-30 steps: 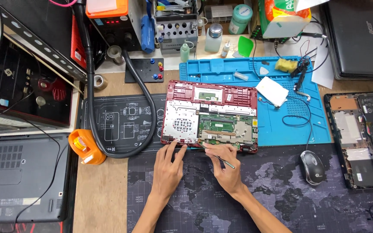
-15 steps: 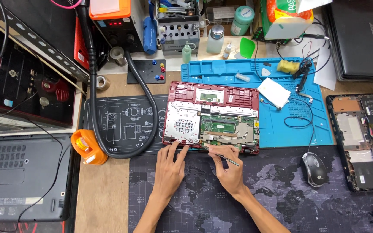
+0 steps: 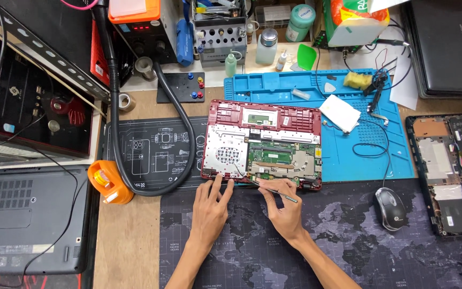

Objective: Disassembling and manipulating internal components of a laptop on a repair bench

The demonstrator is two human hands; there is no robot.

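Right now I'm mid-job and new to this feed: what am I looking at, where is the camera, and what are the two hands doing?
There is no robot here. A person works with bare hands, and the one camera sits on their head, looking straight down at a crowded repair bench.

In the middle lies an opened red laptop, its cover off so the green circuit board shows. It rests partly on a blue work mat; a dark mat printed with a world map lies nearer the person.

The left hand rests its fingertips on the laptop's near edge. The right hand holds a thin dark tool, its tip at the same edge; I cannot tell what kind.

Around them: a computer mouse, an orange tape dispenser, a black hose, and another opened laptop at the right.
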